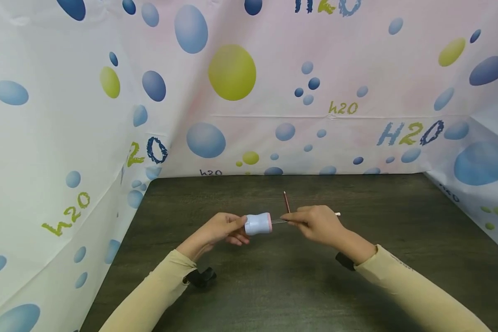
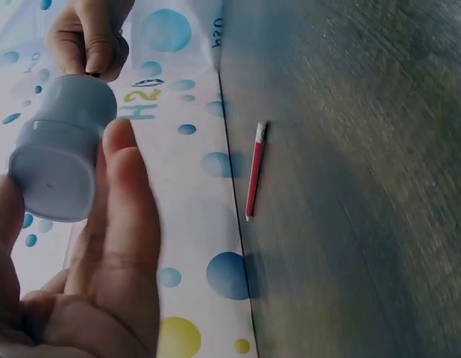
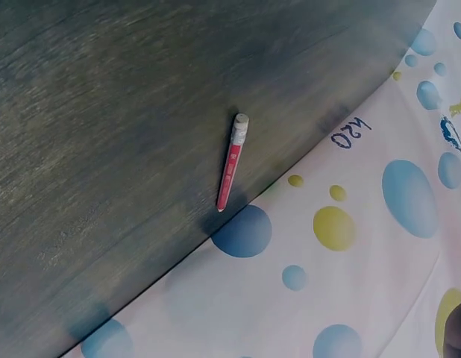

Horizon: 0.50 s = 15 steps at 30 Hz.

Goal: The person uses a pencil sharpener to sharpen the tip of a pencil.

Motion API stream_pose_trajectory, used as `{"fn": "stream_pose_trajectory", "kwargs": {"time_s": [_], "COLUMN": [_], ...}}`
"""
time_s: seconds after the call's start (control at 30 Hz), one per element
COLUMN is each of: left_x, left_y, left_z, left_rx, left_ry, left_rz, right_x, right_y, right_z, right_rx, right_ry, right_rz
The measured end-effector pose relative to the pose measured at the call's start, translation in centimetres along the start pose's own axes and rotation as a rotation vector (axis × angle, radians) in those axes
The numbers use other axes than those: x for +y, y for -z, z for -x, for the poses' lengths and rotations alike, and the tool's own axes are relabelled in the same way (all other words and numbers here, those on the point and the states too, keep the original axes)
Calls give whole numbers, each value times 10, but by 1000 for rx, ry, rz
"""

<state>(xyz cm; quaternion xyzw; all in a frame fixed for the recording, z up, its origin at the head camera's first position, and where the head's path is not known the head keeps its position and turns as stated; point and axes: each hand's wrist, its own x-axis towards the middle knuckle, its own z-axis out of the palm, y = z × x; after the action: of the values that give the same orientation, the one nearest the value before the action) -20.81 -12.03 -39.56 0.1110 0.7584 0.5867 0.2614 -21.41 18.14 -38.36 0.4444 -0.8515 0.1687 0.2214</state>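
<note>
My left hand [image 1: 222,230] holds a small pale blue canister-like piece [image 1: 257,224], waisted in the middle, with a pink rim facing right. Thumb and fingers pinch its left end; the left wrist view shows the piece [image 2: 63,145] and its smooth, closed end. Thin, shiny metal-looking strips [image 1: 279,221] run from the pink rim to my right hand [image 1: 317,223], whose thumb and forefinger pinch their far end. What the strips belong to is too small to tell. In the right wrist view only a dark sliver of a hand [image 3: 458,321] shows.
A red pencil [image 1: 286,201] with a white end lies on the dark wooden table [image 1: 216,304], behind the right hand. A small white tip [image 1: 337,213] shows past that hand; its kind cannot be told. A dotted white sheet [image 1: 269,106] borders the table at the back and sides.
</note>
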Motion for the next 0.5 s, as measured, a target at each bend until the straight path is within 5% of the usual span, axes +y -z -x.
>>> {"fn": "stream_pose_trajectory", "kwargs": {"time_s": [0.13, 0.23, 0.4, 0.5], "left_x": [0, 0, 2, 1], "left_y": [-2, -6, -14, -17], "left_z": [2, 5, 12, 12], "left_rx": [50, 123, 271, 339], "left_ry": [-57, -153, -446, -560], "left_rz": [-85, -221, -649, -807], "right_x": [-1, -1, 5, 9], "right_y": [0, 1, 2, 0], "right_z": [0, 0, -1, -2], "right_rx": [4, -65, -331, -411], "right_ry": [11, -37, -286, -385], "right_rz": [2, -51, -380, -491]}}
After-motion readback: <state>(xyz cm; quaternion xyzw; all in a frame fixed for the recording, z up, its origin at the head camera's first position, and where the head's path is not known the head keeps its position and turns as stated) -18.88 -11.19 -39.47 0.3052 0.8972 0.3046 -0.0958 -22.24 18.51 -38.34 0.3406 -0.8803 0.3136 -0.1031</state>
